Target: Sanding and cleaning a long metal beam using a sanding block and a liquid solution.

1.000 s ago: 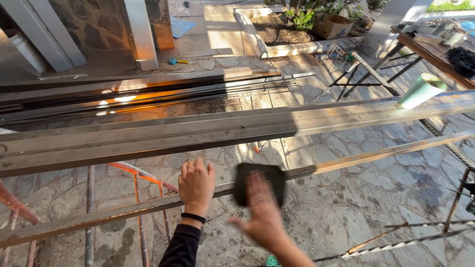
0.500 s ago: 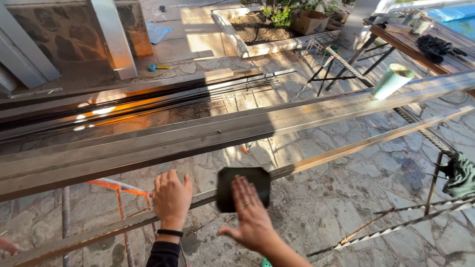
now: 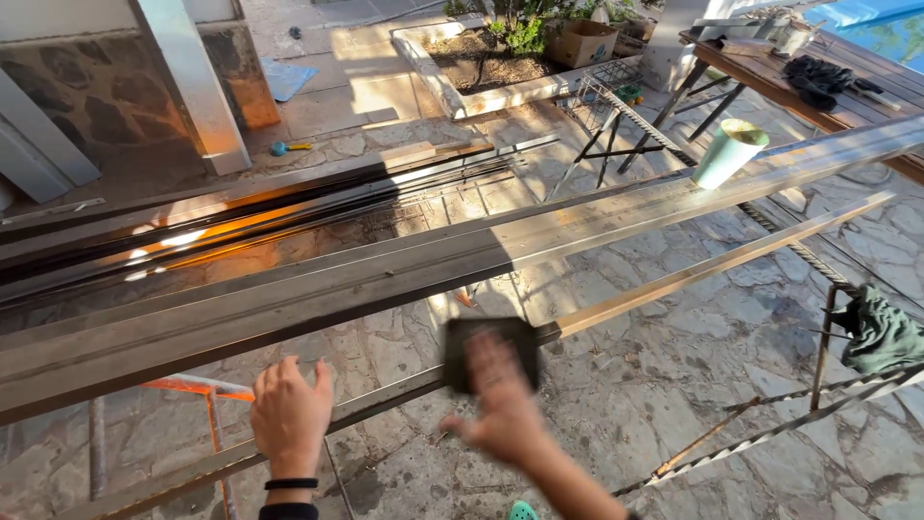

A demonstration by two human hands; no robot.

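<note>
My left hand [image 3: 290,416] lies flat on a long thin metal bar [image 3: 712,263] that runs from lower left to upper right. My right hand [image 3: 500,404], blurred by motion, presses a dark square sanding pad [image 3: 462,351] against the same bar, a little to the right of my left hand. Behind the bar lies a wide metal profile [image 3: 385,274], parallel to it. A pale green cup-shaped roll [image 3: 729,153] stands on that profile at the upper right.
More long metal profiles [image 3: 241,226] lie on the stone floor behind. A wooden table [image 3: 837,91] with dark gloves stands at the upper right. A green cloth [image 3: 881,332] hangs on a metal trestle at the right. An orange stand [image 3: 207,390] is under the bars.
The view has shifted, so the bars and the green roll sit differently in the frame. My right hand with the pad has stayed on the thin bar, rubbing; my left hand stays flat.
</note>
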